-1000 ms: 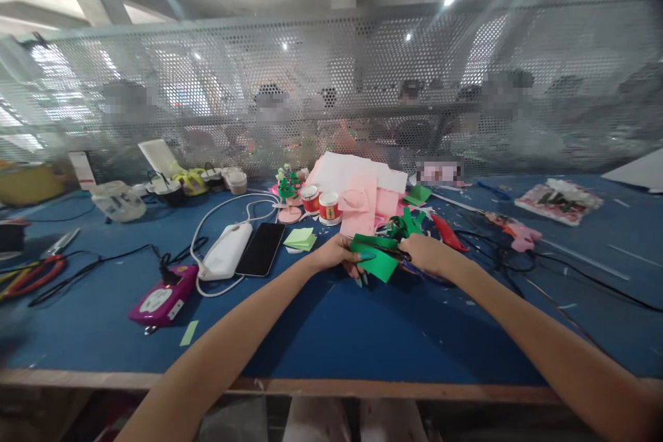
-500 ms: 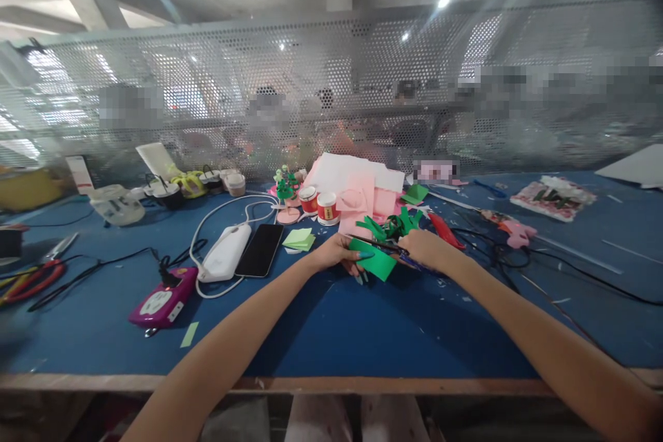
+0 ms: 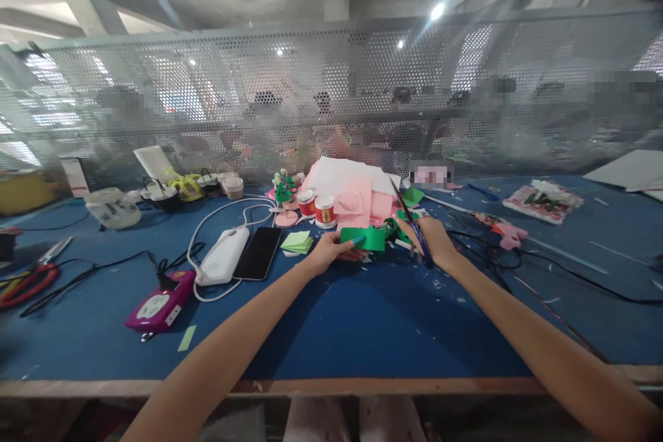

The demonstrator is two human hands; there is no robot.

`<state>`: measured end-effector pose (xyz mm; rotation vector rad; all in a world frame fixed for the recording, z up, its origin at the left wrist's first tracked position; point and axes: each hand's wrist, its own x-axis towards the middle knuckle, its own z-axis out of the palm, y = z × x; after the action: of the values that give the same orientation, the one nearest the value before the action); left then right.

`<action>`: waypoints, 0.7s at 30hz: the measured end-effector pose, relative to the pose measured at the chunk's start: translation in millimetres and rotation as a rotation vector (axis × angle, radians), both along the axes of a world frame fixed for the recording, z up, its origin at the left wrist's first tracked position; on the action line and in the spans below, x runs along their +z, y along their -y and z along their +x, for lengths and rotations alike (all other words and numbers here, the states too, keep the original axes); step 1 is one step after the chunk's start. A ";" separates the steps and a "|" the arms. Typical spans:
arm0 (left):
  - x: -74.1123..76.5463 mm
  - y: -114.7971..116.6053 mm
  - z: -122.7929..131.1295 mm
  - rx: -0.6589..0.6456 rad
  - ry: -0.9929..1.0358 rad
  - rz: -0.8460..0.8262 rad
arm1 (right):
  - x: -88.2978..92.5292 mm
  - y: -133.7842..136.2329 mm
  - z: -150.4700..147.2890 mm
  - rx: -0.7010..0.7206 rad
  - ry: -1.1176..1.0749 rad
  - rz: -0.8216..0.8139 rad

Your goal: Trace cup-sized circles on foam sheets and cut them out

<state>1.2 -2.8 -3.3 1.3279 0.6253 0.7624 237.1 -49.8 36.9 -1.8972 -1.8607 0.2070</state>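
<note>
My left hand (image 3: 331, 251) pinches a piece of green paper (image 3: 371, 239) between thumb and fingers, over the middle of the table. To its right, my right hand (image 3: 434, 240) is closed on a pair of scissors (image 3: 414, 222) with blue handles; the blades point up and away, apart from the paper. Dark green curled paper strips (image 3: 394, 226) lie between the two hands, partly hidden. Behind the hands is a stack of pink paper sheets (image 3: 357, 202). Two red-and-white tubs (image 3: 326, 211) stand just beyond my left hand.
On the left are a black phone (image 3: 257, 253), a white power bank (image 3: 224, 257), a purple power socket (image 3: 160, 302) and light green sticky notes (image 3: 297, 242). A pink glue gun (image 3: 510, 232) and black cables lie to the right. A perforated metal screen (image 3: 331, 97) backs the table.
The scissors have come away from the green paper and swung to point upward as my right hand moved right. My left hand has turned the paper and shifted slightly left.
</note>
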 end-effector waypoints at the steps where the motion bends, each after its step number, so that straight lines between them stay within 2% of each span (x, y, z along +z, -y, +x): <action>1: -0.8 -0.5 -0.2 0.002 0.021 -0.003 | -0.1 1.6 -2.2 0.017 -0.072 -0.012; 5: -2.4 -1.2 -0.4 0.003 0.053 -0.013 | -0.5 7.8 -12.0 0.145 -0.575 0.035; 7: -2.2 -0.7 0.4 0.015 0.043 -0.009 | -1.3 9.9 -16.3 0.196 -0.740 0.046; 12: 1.0 4.3 6.3 0.082 0.038 -0.006 | -6.4 13.8 -25.7 0.252 -0.823 0.027; 18: 5.1 16.5 12.7 0.108 0.098 0.051 | -14.9 11.0 -26.3 0.435 -0.842 -0.002; 21: 6.1 21.7 14.5 0.124 0.103 0.102 | -17.5 7.1 -22.8 0.424 -0.833 -0.001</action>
<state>15.6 -24.5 2.8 1.3419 0.5972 0.9688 214.3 -56.9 19.5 -1.1005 -1.6008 0.9658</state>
